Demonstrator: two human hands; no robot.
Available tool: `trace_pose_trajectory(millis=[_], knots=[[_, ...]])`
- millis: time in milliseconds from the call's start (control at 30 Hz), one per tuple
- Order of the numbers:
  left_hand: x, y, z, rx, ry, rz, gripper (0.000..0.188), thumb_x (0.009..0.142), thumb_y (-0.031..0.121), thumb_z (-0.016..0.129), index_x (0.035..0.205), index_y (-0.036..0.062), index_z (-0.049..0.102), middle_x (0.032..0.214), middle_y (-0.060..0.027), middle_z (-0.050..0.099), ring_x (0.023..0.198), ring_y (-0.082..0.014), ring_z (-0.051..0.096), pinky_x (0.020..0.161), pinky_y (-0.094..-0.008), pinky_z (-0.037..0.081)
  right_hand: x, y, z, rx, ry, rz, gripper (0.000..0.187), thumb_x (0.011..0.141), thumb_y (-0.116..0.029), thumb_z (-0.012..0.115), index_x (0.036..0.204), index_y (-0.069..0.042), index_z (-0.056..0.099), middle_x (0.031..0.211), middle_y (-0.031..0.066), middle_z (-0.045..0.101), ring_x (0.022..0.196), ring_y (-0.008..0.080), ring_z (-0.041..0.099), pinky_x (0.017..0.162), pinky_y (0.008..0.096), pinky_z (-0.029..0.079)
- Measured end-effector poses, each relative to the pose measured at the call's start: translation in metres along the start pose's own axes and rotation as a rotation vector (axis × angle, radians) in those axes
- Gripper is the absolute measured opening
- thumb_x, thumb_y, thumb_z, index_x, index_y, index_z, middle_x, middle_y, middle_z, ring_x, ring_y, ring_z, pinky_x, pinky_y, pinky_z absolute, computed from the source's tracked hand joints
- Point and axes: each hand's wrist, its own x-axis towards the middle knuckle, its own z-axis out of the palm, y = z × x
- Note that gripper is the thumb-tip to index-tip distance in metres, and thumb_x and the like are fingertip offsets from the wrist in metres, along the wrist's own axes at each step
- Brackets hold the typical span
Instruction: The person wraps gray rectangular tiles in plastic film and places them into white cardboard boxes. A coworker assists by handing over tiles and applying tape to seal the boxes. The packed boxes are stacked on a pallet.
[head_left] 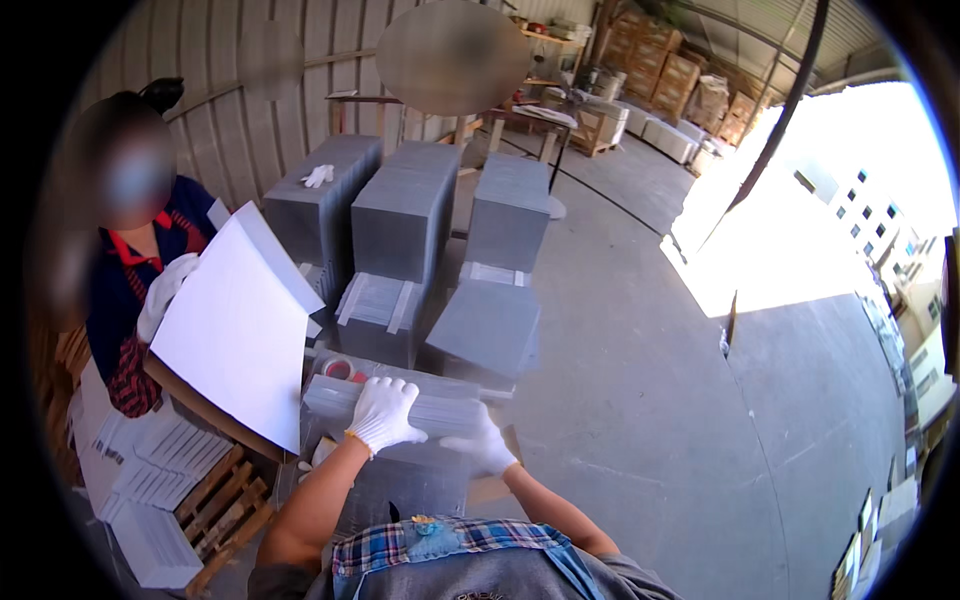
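Clasping a bundle of thin grey slabs (445,412) between left hand (385,413) and right hand (482,442), both white-gloved, straight ahead at twelve o'clock, above a low grey surface (400,495). Probably holding from above and from the right end to keep the layered edges flush and stop any sliding.

Showing just beside the bundle, at its ten o'clock, a red tape roll (340,370), perhaps left there for easy reach. Showing farther out at ten o'clock a white-faced cardboard sheet (235,335), tilted up in a co-worker's gloved hand (163,292), possibly slanted to stay clear of the bundle. Showing at eight o'clock a wooden pallet (228,510), likely there to keep light grey panels (155,545) off the floor. Rising toward twelve o'clock in separate rows, tall grey stacks (405,215), perhaps spaced for access.

Reaching up from seven o'clock with left forearm (315,495), bending left fingers (390,388) over the top, slightly spread, thumb toward the near edge, apparently grasping the bundle. Slanting in from five o'clock with right forearm (555,508), aiming right fingers (462,443) toward ten o'clock at the near right corner. Cannot tell, owing to blur, whether gripping or merely bracing there.
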Motion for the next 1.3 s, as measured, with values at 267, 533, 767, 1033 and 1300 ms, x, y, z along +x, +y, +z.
trace_pose_trajectory(millis=[267, 533, 767, 1033, 1300], knots=[[0.008, 0.01, 0.002, 0.014, 0.048, 0.032, 0.074, 0.053, 0.061, 0.087, 0.1, 0.0092, 0.064, 0.099, -0.0104, 0.066, 0.098, -0.0279, 0.062, 0.092, -0.0419, 0.043, -0.005, -0.025, -0.018, -0.03, 0.005, 0.023, 0.089, 0.068, -0.035, 0.089, 0.138, -0.005, 0.045, 0.13, 0.0185, 0.06, 0.122, 0.0308, 0.059, 0.105, 0.0374, 0.046], [0.008, 0.003, 0.012, 0.027, 0.06, 0.026, 0.076, 0.052, 0.061, 0.087, 0.103, 0.0091, 0.065, 0.1, -0.0105, 0.066, 0.1, -0.0273, 0.062, 0.093, -0.0419, 0.043, -0.004, -0.027, -0.012, -0.058, 0.007, 0.035, 0.088, 0.069, -0.033, 0.089, 0.139, -0.004, 0.044, 0.13, 0.0171, 0.06, 0.122, 0.0291, 0.058, 0.105, 0.0373, 0.046], [0.006, 0.007, 0.002, -0.019, 0.042, 0.011, 0.079, 0.051, 0.057, 0.09, 0.106, 0.0058, 0.065, 0.105, -0.013, 0.066, 0.105, -0.0301, 0.061, 0.095, -0.0422, 0.044, -0.001, -0.02, -0.01, -0.055, 0.01, 0.024, 0.091, 0.067, -0.037, 0.089, 0.139, -0.005, 0.043, 0.13, 0.0181, 0.06, 0.123, 0.0317, 0.057, 0.106, 0.0366, 0.045], [0.007, 0.0, 0.007, 0.002, 0.087, 0.038, 0.076, 0.053, 0.059, 0.089, 0.104, 0.0079, 0.063, 0.101, -0.013, 0.066, 0.101, -0.0284, 0.062, 0.094, -0.0421, 0.043, 0.001, -0.025, -0.01, -0.108, 0.029, 0.027, 0.095, 0.067, -0.038, 0.089, 0.142, -0.007, 0.04, 0.132, 0.0181, 0.058, 0.125, 0.0318, 0.056, 0.108, 0.0366, 0.044], [0.008, 0.001, 0.007, 0.005, 0.08, 0.035, 0.075, 0.054, 0.059, 0.089, 0.103, 0.0082, 0.063, 0.102, -0.0127, 0.066, 0.102, -0.028, 0.062, 0.095, -0.042, 0.043, -0.002, -0.028, -0.009, -0.175, 0.051, 0.0, 0.104, 0.07, -0.034, 0.09, 0.151, -0.008, 0.031, 0.135, 0.0211, 0.057, 0.127, 0.0327, 0.056, 0.107, 0.0396, 0.045]])
